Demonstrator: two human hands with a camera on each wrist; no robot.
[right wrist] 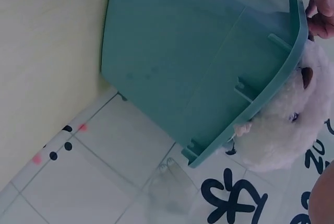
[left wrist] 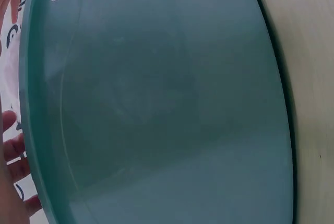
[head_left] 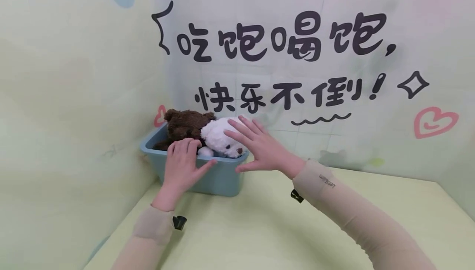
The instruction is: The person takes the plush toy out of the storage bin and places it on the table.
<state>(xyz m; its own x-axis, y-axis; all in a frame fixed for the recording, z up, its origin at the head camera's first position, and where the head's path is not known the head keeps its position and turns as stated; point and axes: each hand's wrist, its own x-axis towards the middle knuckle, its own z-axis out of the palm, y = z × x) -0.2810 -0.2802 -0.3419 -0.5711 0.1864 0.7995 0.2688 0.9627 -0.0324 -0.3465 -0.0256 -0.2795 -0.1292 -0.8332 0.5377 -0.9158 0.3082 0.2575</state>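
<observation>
A blue-green plastic bin (head_left: 219, 179) stands at the left back of the table. A dark brown plush bear (head_left: 187, 123) and a white plush animal (head_left: 217, 135) lie in it, their heads above the rim. My left hand (head_left: 182, 165) is at the bin's front rim, fingers bent over it near the brown bear, thumb spread to the side. My right hand (head_left: 257, 144) is spread beside the white plush, its fingers overlapping the plush's head in the head view. Along the bin's rim in the right wrist view, the white plush (right wrist: 284, 125) shows its face.
The pale yellow tabletop (head_left: 282, 220) extends in front and to the right. A printed wall covering (head_left: 371, 150) with black lettering rises behind the bin, and a pale side wall (head_left: 74, 117) stands close on its left. Both forearms wear small black wrist devices.
</observation>
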